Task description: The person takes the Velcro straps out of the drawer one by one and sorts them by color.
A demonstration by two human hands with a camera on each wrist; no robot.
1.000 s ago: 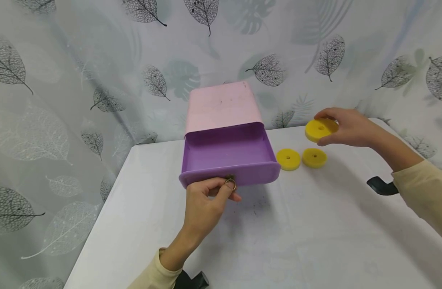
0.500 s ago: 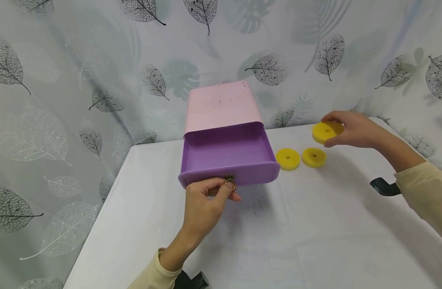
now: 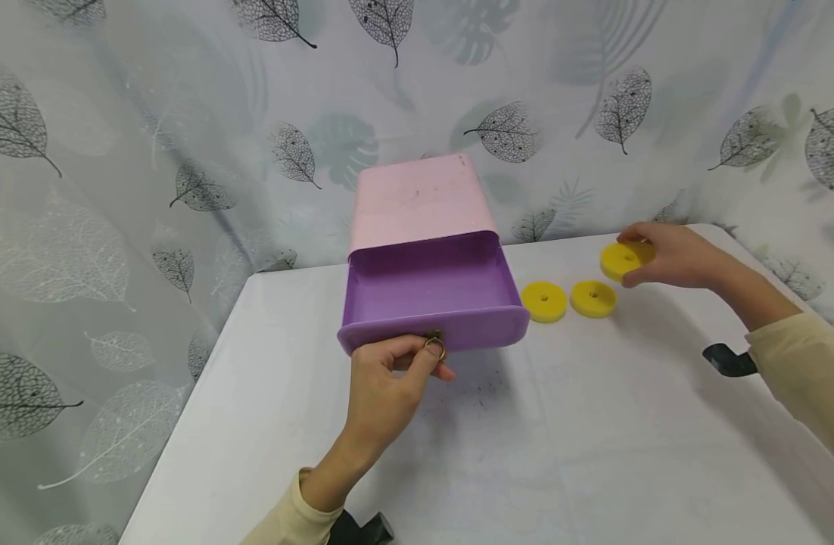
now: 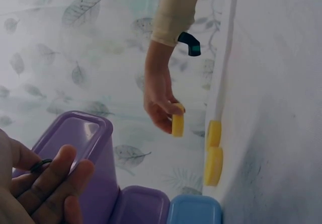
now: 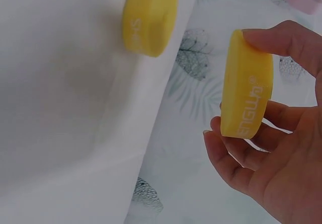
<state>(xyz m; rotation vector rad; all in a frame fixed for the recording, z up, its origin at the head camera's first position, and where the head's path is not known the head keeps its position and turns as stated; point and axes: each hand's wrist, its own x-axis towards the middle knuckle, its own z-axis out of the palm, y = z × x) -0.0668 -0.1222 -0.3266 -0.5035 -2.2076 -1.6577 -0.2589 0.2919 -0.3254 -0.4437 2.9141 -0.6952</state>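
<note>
The purple drawer [image 3: 471, 330] of a pink-topped drawer unit [image 3: 420, 200] is pulled out, with a bare floor inside. My left hand [image 3: 384, 390] pinches the small metal ring pull [image 3: 444, 350] on its front. My right hand [image 3: 686, 256] grips a thick yellow disc [image 3: 620, 262] by its edge, between thumb and fingers, raised off the table. White lettering runs along the rim of this disc [image 5: 247, 85] in the right wrist view. Two similar yellow discs with centre holes, a left one [image 3: 543, 302] and a right one [image 3: 593, 299], lie side by side just right of the drawer.
Below the pulled-out drawer, the left wrist view shows another purple drawer front [image 4: 142, 206] and a blue one [image 4: 195, 210]. A white table [image 3: 594, 439] carries everything. Leaf-patterned cloth [image 3: 390, 106] hangs behind and beside it. Black wrist mounts [image 3: 729, 360] jut from the sleeves.
My right hand has shifted right and slightly down in the head view, carrying the yellow disc. The left hand, the drawer and the two lying discs stay where they were.
</note>
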